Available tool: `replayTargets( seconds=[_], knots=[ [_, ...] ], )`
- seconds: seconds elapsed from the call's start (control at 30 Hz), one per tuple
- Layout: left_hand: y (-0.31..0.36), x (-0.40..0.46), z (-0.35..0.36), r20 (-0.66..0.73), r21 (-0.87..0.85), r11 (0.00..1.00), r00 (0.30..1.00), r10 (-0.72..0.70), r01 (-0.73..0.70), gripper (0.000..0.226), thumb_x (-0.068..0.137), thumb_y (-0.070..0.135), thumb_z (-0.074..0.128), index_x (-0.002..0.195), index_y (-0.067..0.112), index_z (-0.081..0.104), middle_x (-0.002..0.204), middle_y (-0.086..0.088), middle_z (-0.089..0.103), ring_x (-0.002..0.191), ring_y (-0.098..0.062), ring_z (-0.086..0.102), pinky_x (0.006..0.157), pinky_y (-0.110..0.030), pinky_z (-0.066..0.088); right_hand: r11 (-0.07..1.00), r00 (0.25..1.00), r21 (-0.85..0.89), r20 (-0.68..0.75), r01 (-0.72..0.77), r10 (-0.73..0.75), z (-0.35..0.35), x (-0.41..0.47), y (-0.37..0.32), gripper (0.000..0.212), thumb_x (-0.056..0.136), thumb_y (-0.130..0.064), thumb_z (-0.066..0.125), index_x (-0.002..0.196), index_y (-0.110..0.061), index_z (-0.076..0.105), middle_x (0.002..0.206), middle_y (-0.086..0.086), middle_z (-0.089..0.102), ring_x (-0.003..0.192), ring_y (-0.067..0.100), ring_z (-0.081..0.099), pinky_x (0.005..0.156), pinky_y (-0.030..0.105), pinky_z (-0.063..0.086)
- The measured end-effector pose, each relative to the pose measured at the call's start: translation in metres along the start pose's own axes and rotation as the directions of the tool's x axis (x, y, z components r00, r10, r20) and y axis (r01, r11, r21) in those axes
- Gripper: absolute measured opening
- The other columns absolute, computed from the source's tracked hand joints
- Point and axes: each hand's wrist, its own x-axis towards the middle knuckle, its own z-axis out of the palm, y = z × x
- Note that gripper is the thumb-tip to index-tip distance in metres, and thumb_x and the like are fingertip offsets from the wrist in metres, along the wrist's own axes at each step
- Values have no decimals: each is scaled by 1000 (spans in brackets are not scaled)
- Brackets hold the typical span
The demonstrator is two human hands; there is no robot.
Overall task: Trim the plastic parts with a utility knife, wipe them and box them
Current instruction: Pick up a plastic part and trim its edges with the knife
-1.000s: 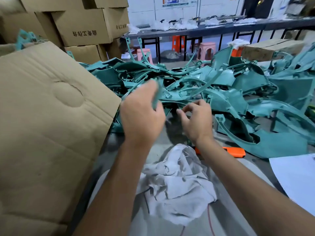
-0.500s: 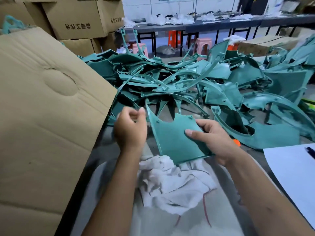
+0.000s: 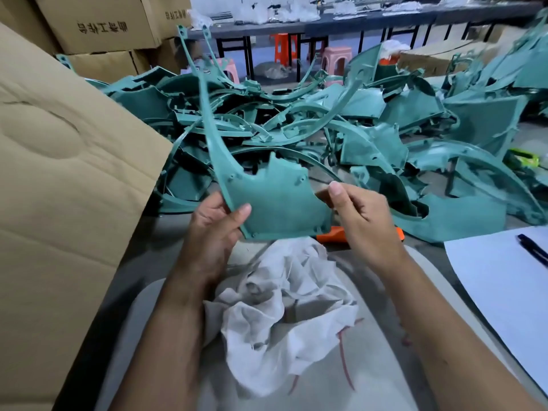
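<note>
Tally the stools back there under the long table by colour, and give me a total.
Orange stool: 1
Pink stools: 2
Total: 3, as far as the teal parts heap lets me see.

looks like a small factory or plastics workshop, finishing and packing area tbh. there's a huge heap of teal plastic parts dumped across the grey work table in the middle of the frame, printed cardboard cartons stacked in the upper left, and a big open box flap along the left side. top of the frame has a long dark bench piled with bagged stuff, with orange and pink plastic stools under it, bare floor
</note>
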Motion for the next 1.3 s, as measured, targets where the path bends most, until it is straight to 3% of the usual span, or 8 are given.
replayTargets(
  seconds=[0.1,0.2,0.37,0.53,0.63,0.73,1.03,1.3],
  knots=[
    [5,3,0,-5,-123,992,999,39,-39,38,103,4,45,138,12,56,142,-15,60,131,-32,58,94,-41,55,788,985,-610,171,88,22,-13,5,8,17,99,-37,67,102,-22,75,84,-21,62,89,15,61,76,32,44],
    [7,5,4,-82,-104,992,994,65,-74,35,109,13,37,138,23,53,143,-7,60,131,-25,58,95,-41,56,685,929,-724,304,81,211,-18,6,11,31,88,-48,76,112,-30,71,102,-8,68,99,19,56,88,37,51],
    [2,10,-2,-409,270,960,893,191,-81,23,103,34,46,111,25,66,106,12,76,100,-5,70,82,-24,54,783,919,-617,350,79,183,-29,7,13,27,84,-32,85,104,-26,68,97,-6,66,95,23,62,82,40,51],
    [-2,17,-14,-513,519,854,789,339,-30,41,91,54,41,72,21,54,72,2,58,72,-17,51,71,-34,41,952,966,-288,258,104,-27,-23,4,4,7,102,-26,65,109,-27,64,82,-10,68,75,15,66,72,41,54],
    [-4,21,-11,-549,516,854,791,269,68,41,91,49,41,65,17,49,64,4,52,68,-20,49,67,-33,39,940,961,-207,102,272,-255,0,-5,-16,22,113,-29,42,99,-23,58,71,-15,56,62,10,56,58,33,43],
    [-10,22,-3,-540,511,848,821,186,144,46,105,39,43,67,15,52,66,4,54,68,-19,51,66,-33,40,908,922,-170,133,382,-363,26,-17,-32,21,113,-26,39,96,-27,52,75,-15,51,65,10,52,60,28,37],
    [-9,17,9,-538,420,855,842,-36,305,50,104,46,42,72,11,59,70,-5,63,71,-23,58,65,-34,43,892,944,-309,90,329,-317,40,-20,-30,27,113,-33,40,89,-21,48,70,-5,51,58,18,48,53,41,39],
    [-3,14,19,-491,236,913,852,-183,333,47,106,41,43,70,13,54,54,-2,52,50,-18,49,47,-24,39,887,944,-330,46,324,-328,44,-23,-33,24,112,-35,37,89,-27,40,68,-10,44,57,14,43,52,32,33]
  ],
)
